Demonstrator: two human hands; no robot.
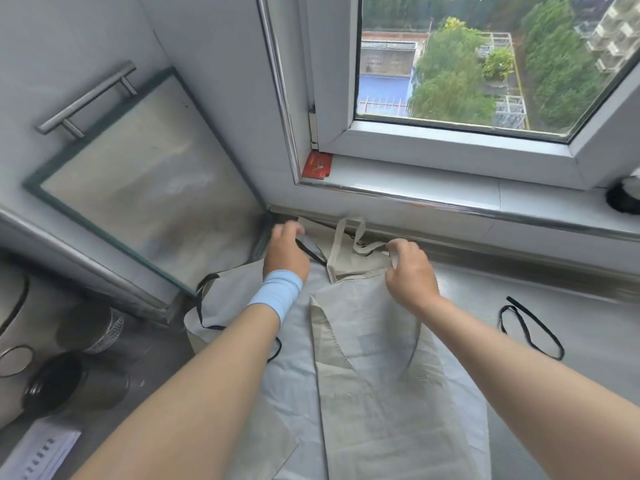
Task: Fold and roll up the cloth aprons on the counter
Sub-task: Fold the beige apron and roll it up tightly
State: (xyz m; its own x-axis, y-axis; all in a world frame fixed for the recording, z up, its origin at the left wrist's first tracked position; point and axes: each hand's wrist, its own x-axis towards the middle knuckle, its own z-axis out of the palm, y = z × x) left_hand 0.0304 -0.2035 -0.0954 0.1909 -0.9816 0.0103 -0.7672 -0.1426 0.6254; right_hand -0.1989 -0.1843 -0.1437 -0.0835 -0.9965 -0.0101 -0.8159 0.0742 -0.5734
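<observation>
The work is at its start. Two aprons lie spread on the steel tabletop point(588, 327) under the window, one on the other. The beige apron point(367, 375) is on top, with its bib toward the wall. The pale grey apron point(284, 386) is beneath it and shows along both sides. Neither has a clean fold or any roll yet. A crease runs down the right side of the beige one, but whether that is a deliberate fold cannot be told.

Both hands are up at the bib end, sorting the straps. The left hand point(285, 252), with a light blue band at the wrist, is blurred. Its fingers are curled over the black strap point(313, 254) of the grey apron and seem to hold it near the back corner. The right hand point(410, 275) pinches the beige neck strap point(349, 233) between thumb and fingers, close to where it meets the top edge of the bib. The loop of the strap lies against the foot of the window sill point(450, 199).

Another black tie point(530, 332) trails loose on the bare steel to the right, well apart from the hands, and one more curls off the grey apron's left edge. By the look of it, the loose ties have yet to be tucked in. After that each apron has to be folded lengthwise and rolled, so nearly all of the task is left.

A glass-fronted door point(149, 174) stands to the left, with jars point(76, 386) below it.
</observation>
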